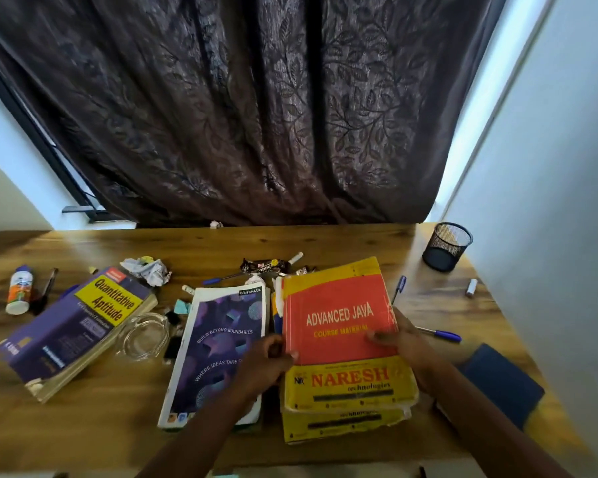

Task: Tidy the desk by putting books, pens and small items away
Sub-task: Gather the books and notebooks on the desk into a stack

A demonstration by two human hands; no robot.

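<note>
Both hands are on the red and yellow paperback titled Advanced Java (339, 322), which lies on top of a second yellow paperback (346, 427) near the front edge of the wooden desk (94, 432), right of its middle. The left hand (265, 362) has its fingers curled against the book's left edge, seemingly pinching it near the spine. The right hand (399, 341) grips the right edge, thumb on the cover and fingers apparently underneath.

The step in hand looks like squaring this book on the one below, or lifting the pair as one stack. To do it well, I would keep both grips low on the edges so the soft cover does not buckle, and line up the spines before lifting; the frayed lower corners of both books suggest they will sag if held by one side only.

Just to the left, touching or nearly so, lies the purple patterned notebook (221, 350), a natural next addition. The thick purple and yellow Quantitative Aptitude book (80, 326) sits tilted towards the left edge and should go at the bottom of any stack. Blue pens (441, 334) lie right of the books, and the black mesh pen cup (447, 246) stands at the far right corner to receive them.
</note>
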